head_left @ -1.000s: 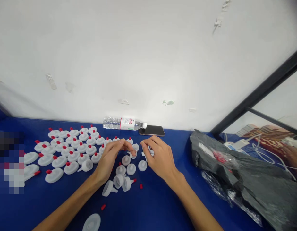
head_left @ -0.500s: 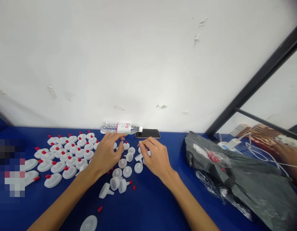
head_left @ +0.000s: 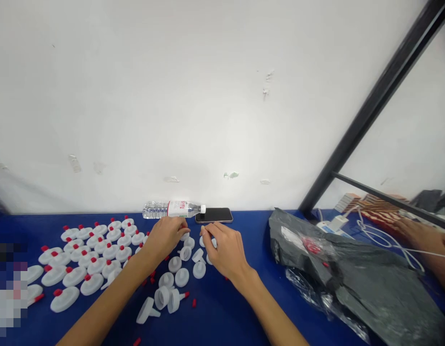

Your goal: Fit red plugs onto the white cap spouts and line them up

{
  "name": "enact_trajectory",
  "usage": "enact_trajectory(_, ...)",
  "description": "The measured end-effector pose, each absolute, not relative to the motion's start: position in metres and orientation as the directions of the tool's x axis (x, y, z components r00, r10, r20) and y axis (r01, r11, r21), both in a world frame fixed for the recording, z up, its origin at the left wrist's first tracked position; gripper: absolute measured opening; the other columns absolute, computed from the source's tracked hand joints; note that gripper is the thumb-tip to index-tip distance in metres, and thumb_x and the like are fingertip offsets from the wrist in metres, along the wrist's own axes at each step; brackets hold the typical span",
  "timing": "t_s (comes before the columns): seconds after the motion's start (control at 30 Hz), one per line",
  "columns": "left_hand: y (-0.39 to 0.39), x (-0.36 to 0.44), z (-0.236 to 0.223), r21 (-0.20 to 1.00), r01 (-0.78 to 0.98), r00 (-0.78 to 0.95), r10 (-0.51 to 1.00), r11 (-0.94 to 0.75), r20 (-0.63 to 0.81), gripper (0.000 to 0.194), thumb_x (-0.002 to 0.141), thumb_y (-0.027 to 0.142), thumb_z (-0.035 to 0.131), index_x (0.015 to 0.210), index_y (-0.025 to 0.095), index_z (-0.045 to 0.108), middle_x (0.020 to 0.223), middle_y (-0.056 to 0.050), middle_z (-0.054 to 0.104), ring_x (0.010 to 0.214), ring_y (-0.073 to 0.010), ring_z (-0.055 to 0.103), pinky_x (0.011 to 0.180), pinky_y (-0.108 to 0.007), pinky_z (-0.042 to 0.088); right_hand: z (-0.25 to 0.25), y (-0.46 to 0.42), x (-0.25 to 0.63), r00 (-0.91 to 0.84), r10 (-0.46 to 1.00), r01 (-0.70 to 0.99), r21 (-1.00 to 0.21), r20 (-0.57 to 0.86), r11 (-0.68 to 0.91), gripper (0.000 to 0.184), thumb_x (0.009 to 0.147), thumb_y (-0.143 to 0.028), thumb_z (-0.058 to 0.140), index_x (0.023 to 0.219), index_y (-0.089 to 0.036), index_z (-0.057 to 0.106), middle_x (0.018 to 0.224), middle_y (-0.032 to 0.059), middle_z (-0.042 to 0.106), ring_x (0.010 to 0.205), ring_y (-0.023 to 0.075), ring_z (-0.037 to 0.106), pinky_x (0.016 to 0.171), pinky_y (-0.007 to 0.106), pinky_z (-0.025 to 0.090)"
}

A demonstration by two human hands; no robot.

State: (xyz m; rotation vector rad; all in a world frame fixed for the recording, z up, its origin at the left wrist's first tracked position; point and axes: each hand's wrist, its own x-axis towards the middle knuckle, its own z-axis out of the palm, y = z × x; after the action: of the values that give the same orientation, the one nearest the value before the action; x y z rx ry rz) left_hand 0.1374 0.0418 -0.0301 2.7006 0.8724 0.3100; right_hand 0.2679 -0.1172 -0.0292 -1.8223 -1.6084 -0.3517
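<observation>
My left hand (head_left: 166, 239) reaches over the blue table toward its back edge, fingers curled down and closed. A white squeeze-bottle nozzle cap (head_left: 185, 236) shows just below its fingertips; what the fingers hold, if anything, is hidden. To the right, my right hand (head_left: 224, 247) has thumb and fingers bent together, with white plastic partly showing behind them. I cannot make out what is in that pinch. Between and below the hands lie several loose nozzle caps (head_left: 182, 277), some on their sides. One tipped cap (head_left: 175, 300) has a red tip on its spout.
Many white nozzle caps with red tips (head_left: 94, 265) stand grouped at left. A clear bottle (head_left: 177, 209) and a phone (head_left: 214, 215) lie along the wall. Loose red tips (head_left: 194, 303) lie in front. A grey plastic bag (head_left: 366, 269) covers the right; another person's hand (head_left: 420, 235) is beyond.
My left hand's fingers have curled downward from a looser, spread pose. My right hand stays bent in nearly the same place. The view has tilted up and turned slightly right.
</observation>
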Motion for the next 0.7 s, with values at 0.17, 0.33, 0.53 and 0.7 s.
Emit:
enact_trajectory(0.17, 0.047, 0.134, -0.026, 0.353, 0.452, 0.827, 0.533, -0.819, 0.178, 0.028, 0.099, 0.043, 0.060, 0.111, 0.019, 0.068, 0.113, -0.006, 0.071, 0.104, -0.0200, 0.068, 0.096, -0.045, 0.056, -0.031, -0.117, 0.268, 0.201, 0.773, 0.953, -0.301, 0.602, -0.013, 0.030, 0.106, -0.025, 0.047, 0.082, -0.020, 0.064, 0.076, -0.0005, 0.068, 0.068, 0.0121, 0.062, 0.061, 0.026, 0.031)
enact_trajectory(0.33, 0.062, 0.109, -0.016, 0.365, 0.466, 0.817, 0.550, -0.806, 0.172, 0.031, 0.100, 0.045, 0.057, 0.114, 0.020, 0.068, 0.117, -0.006, 0.071, 0.108, -0.0211, 0.067, 0.100, -0.046, 0.054, -0.032, -0.116, 0.268, 0.203, 0.773, 0.949, -0.314, 0.601, -0.005, 0.031, 0.106, -0.025, 0.045, 0.082, -0.021, 0.063, 0.075, 0.0000, 0.067, 0.068, 0.0129, 0.061, 0.061, 0.027, 0.030)
enact_trajectory(0.53, 0.076, 0.086, -0.021, 0.290, 0.605, 0.767, 0.641, -0.741, 0.038, 0.030, 0.097, 0.046, 0.062, 0.110, 0.019, 0.068, 0.109, -0.005, 0.071, 0.098, -0.0192, 0.069, 0.090, -0.041, 0.058, -0.033, -0.117, 0.266, 0.195, 0.781, 0.946, -0.324, 0.594, 0.010, 0.032, 0.106, -0.026, 0.044, 0.080, -0.020, 0.062, 0.072, 0.0002, 0.065, 0.064, 0.0129, 0.058, 0.059, 0.027, 0.028)
enact_trajectory(0.7, 0.073, 0.087, -0.025, 0.243, 0.642, 0.752, 0.659, -0.727, -0.013, 0.024, 0.097, 0.040, 0.063, 0.104, 0.018, 0.069, 0.103, -0.003, 0.072, 0.094, -0.0176, 0.069, 0.087, -0.038, 0.058, -0.034, -0.116, 0.266, 0.191, 0.787, 0.945, -0.327, 0.587, 0.015, 0.032, 0.106, -0.025, 0.045, 0.079, -0.020, 0.061, 0.071, -0.0012, 0.064, 0.062, 0.0122, 0.056, 0.058, 0.027, 0.028)
